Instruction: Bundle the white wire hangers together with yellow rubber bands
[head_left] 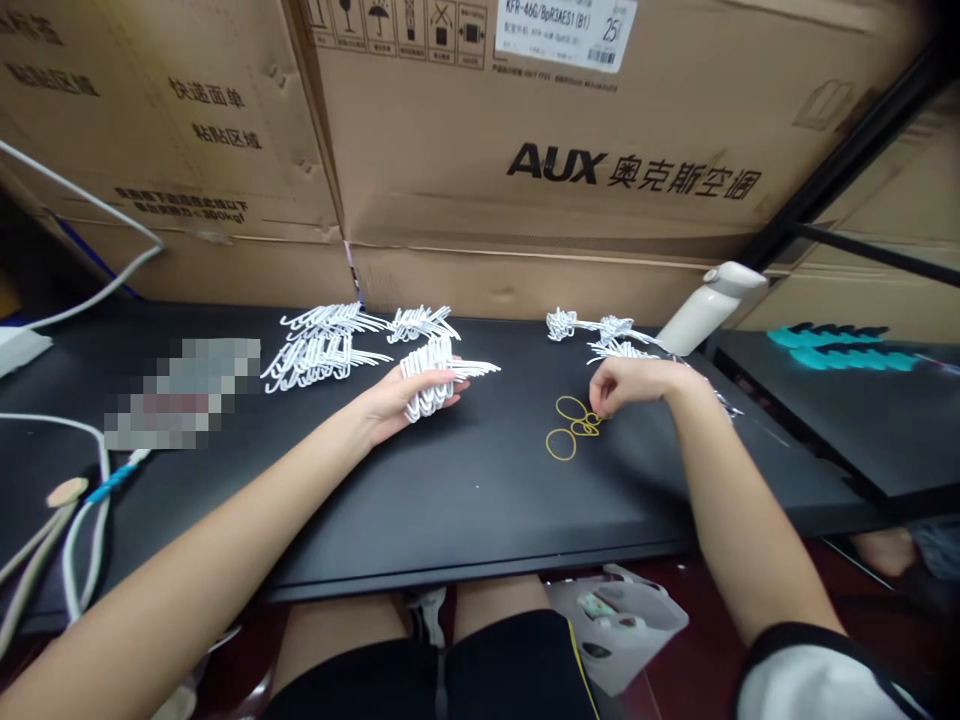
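Hooks, a white bunch, sit clenched in the left hand, resting on the black counter just left of the yellow bands. Right hand hovers over the bands, fingertips pinched on one at their right edge; can't tell if it's lifted. Step looks like band pickup for bundling. Next move prob. needs one band separated from the others, then stretched over the bunch w/o letting hooks splay. More hook bundles lie beyond the bands, left & right; a white bottle leans to their right, near the boxes.
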